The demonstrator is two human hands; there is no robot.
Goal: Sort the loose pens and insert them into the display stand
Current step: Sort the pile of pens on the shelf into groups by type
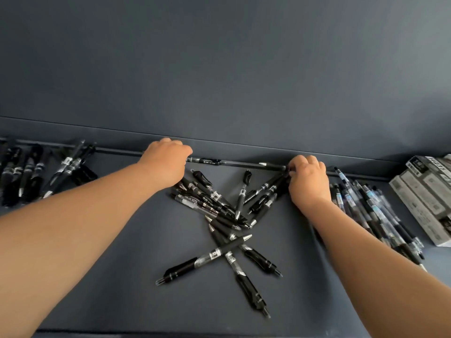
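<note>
A heap of loose black pens [220, 215] lies in the middle of the dark grey surface. Along the back ledge lie two black pens [234, 163] end to end. My left hand [166, 162] has curled fingers at the left end of that row, gripping the left pen's end. My right hand [308, 179] pinches the right end of the row and rests over a few pens of the heap. No display stand is recognisable in the head view.
A sorted group of black pens [36, 172] lies at the left against the ledge. Pens with clear and blue barrels [373, 211] lie at the right beside grey pen boxes [424, 191]. A dark wall [219, 69] rises behind the ledge.
</note>
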